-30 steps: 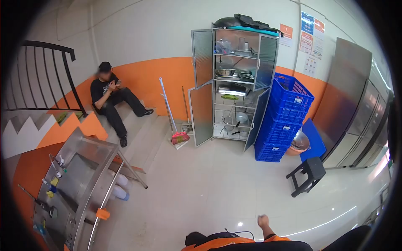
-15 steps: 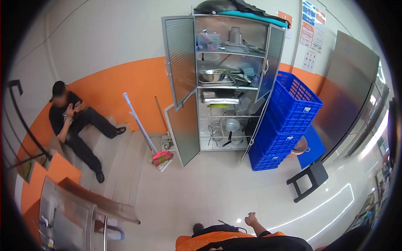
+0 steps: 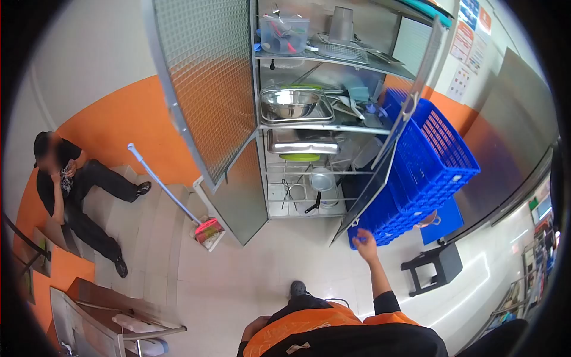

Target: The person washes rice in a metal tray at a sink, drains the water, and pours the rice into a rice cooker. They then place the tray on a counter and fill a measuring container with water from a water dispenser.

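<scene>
My right hand is stretched forward with its fingers loosely bent and apart, and nothing shows in it. In the view it appears in front of the stacked blue crates, beside the cabinet's lower right door. My left hand is low by my orange apron, its fingers hidden. The open cabinet holds a steel bowl on a tray, a clear plastic box of utensils, an upturned metal container and a small pan.
A person in black sits on the steps at the left. A broom with a pink head leans near the cabinet. At the right is a black stool; a metal sink is at the lower left.
The cabinet and crates appear much closer. My right hand has risen and reached forward, and my left hand has come into view. The seated person now has one hand near the face.
</scene>
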`<state>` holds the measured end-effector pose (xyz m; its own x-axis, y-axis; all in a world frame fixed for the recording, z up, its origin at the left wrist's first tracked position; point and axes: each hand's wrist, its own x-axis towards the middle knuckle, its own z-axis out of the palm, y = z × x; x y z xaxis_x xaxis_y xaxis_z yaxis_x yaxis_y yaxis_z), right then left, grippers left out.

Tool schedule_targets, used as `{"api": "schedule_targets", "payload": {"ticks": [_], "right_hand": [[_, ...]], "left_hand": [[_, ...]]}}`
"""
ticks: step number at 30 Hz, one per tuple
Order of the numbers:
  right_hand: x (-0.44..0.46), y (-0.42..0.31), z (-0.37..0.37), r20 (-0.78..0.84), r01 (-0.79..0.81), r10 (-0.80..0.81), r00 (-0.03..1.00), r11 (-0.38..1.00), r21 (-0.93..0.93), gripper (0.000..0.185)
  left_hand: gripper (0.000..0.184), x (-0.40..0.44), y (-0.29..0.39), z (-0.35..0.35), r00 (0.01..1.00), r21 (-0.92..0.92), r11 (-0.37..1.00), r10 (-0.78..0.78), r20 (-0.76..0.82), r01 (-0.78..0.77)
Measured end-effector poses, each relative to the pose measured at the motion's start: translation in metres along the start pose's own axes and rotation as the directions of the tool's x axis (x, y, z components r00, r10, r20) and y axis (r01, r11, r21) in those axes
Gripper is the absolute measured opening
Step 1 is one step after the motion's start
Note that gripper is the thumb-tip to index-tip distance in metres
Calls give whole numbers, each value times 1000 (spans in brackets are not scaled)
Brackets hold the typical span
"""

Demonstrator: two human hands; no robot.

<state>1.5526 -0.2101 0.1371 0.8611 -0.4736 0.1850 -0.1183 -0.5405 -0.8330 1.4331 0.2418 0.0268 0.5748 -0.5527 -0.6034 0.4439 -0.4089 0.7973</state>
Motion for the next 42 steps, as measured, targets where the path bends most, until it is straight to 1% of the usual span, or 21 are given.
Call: {"api": "schedule_targets", "payload": {"ticks": [3,4,5,8,13,15,16,17,18,20,21,22,23,25,26,29,32,35,36,39,42], "right_hand": [[93,-76,-11,-221,202,-152,963,953,224,18],[113,-105,-21,-249,156,-122,961,980,120,15],[137,-113,-23,-287,167,-101,953,963,214,13],[173,-134,-34,-318,126,-19,948,939,320,28],[142,-136,-33,185,-284,222,957,845,454,36],[121,-102,-22,480,-484,287,829,797,360,27],[107,-61,-13,603,-483,172,779,778,403,23],[90,-45,-11,704,-506,178,687,813,288,30],[72,-15,0,698,-522,315,643,847,99,31],[29,68,14,711,-138,257,654,965,-222,27],[3,91,16,698,-53,340,631,916,-398,23],[-27,106,10,672,-110,420,610,885,-453,23],[-53,130,13,637,46,566,524,728,-684,28],[-119,157,-10,470,-331,748,468,642,-691,45],[-155,170,-21,374,-352,777,507,583,-732,48],[-243,173,-52,212,-793,951,224,304,-528,41],[-320,140,-73,237,-917,960,149,224,-331,44],[-394,112,-46,-17,-998,999,44,45,53,48],[-414,122,-45,173,-996,981,-87,-82,-33,53],[-487,138,-22,444,-998,894,-60,-55,-25,57],[-499,56,-14,357,-991,927,-112,-80,-105,49]], "left_hand": [[27,45,17,1,993,70,994,85,-86,-79],[27,57,23,2,988,85,992,106,-109,-97],[26,68,29,3,982,99,989,125,-140,-111],[26,89,40,2,962,108,987,142,-233,-119],[24,90,89,0,910,-18,1000,16,-414,-26],[26,80,126,-2,909,-105,994,-49,-415,5],[27,86,122,-4,907,-37,999,-43,-418,31],[28,95,110,-5,907,37,998,-33,-419,53],[28,104,95,-7,909,118,990,-17,-417,72],[31,117,72,-8,930,308,947,33,-365,87],[33,124,57,-9,941,402,912,62,-334,82],[36,132,30,-16,976,444,895,57,-210,43],[41,138,7,-23,995,476,880,50,-82,-5],[41,142,19,-21,1000,526,850,29,-9,-20],[41,149,31,-14,1000,547,836,28,13,-30],[41,175,70,6,993,624,775,39,108,-99],[41,196,103,39,970,680,705,50,238,-203],[41,202,119,67,941,692,664,54,334,-284],[41,199,121,75,932,689,658,54,359,-304],[41,184,119,98,911,672,658,51,409,-339],[41,169,109,115,895,656,668,36,444,-352]]}}
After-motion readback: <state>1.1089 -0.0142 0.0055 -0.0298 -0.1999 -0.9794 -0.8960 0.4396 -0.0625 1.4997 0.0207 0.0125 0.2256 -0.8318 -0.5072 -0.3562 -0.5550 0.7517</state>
